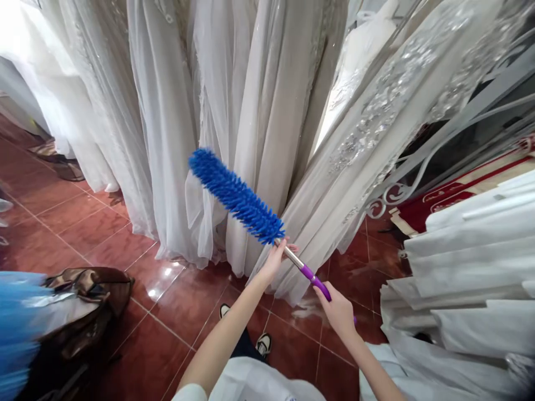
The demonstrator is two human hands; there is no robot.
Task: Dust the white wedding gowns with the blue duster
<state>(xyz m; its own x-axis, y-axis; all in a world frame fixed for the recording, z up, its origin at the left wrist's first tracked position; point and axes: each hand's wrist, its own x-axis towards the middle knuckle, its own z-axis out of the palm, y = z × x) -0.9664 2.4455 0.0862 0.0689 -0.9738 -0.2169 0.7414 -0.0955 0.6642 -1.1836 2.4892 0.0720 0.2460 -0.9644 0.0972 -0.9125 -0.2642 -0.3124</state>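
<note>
A duster (236,195) with a shaggy blue head, a silver shaft and a purple handle slants across the middle of the view. Its head points up and left, in front of the hanging white gowns (217,83). My right hand (337,312) is closed around the purple handle. Just below the blue head, my left hand (275,260) grips the silver shaft, its fingers partly hidden behind it. Whether the blue bristles touch the fabric, I cannot tell.
A white scrolled metal rack (395,194) stands at right, beside a heap of white layered fabric (472,262). At lower left are blue tulle (19,328) and a dark brown bag-like bundle (112,287). Gown hems reach down to the red tiled floor (167,328).
</note>
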